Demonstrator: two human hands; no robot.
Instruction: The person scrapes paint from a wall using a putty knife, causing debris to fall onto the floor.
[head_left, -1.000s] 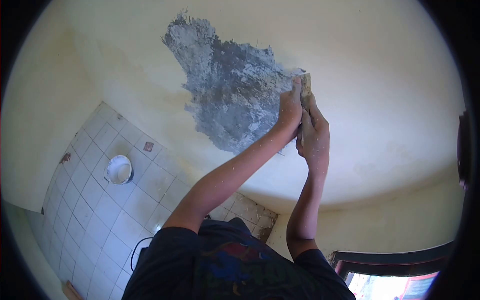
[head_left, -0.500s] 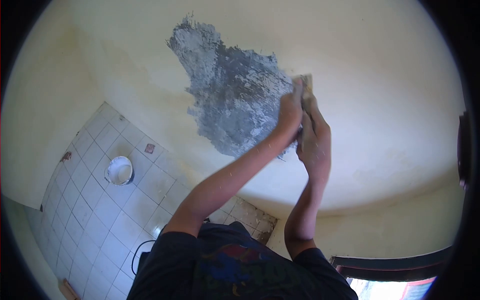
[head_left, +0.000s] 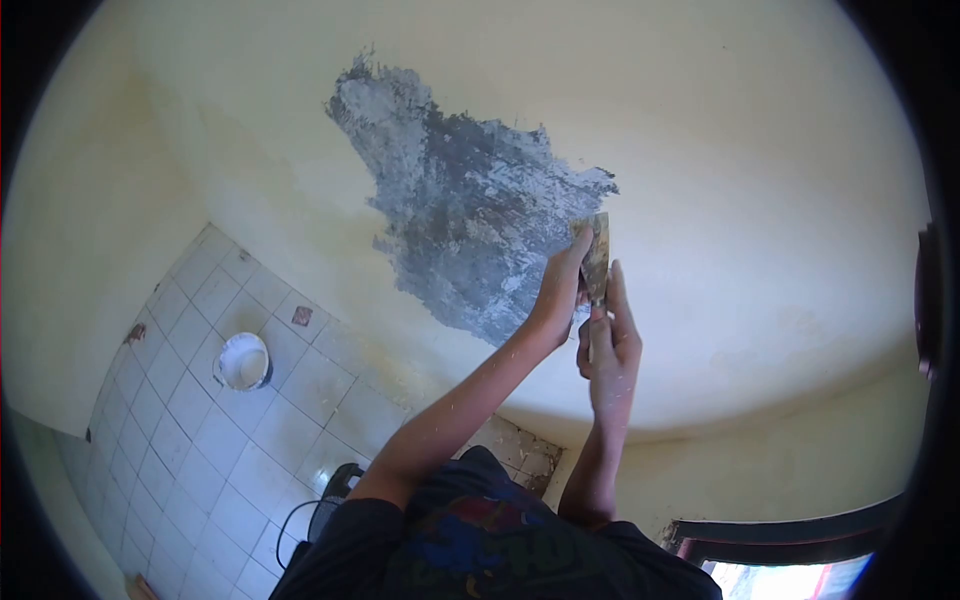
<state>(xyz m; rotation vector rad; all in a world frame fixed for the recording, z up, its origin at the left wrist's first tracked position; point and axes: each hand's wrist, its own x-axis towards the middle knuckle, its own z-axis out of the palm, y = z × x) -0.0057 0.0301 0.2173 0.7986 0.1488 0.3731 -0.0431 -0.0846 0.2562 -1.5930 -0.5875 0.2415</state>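
Note:
A putty knife [head_left: 599,258] with a stained, dirty blade points upward at the lower right edge of a rough grey patch [head_left: 470,200] on the cream wall. My left hand [head_left: 560,287] grips the blade from the left side, thumb lying along its face and the other fingers mostly hidden behind. Lower down, my right hand [head_left: 611,355] is closed around the handle, its index finger stretched up beside the blade. Pale specks dot both forearms.
On the white tiled surface [head_left: 210,440] at left stands a white-rimmed bucket [head_left: 243,362] with whitish material inside. A black object with a cable [head_left: 290,515] is beside my body. A dark-framed opening [head_left: 780,540] lies at lower right.
Both hands and the putty knife have moved down and slightly left along the wall, uncovering the right tip of the grey patch. The view has shifted a little.

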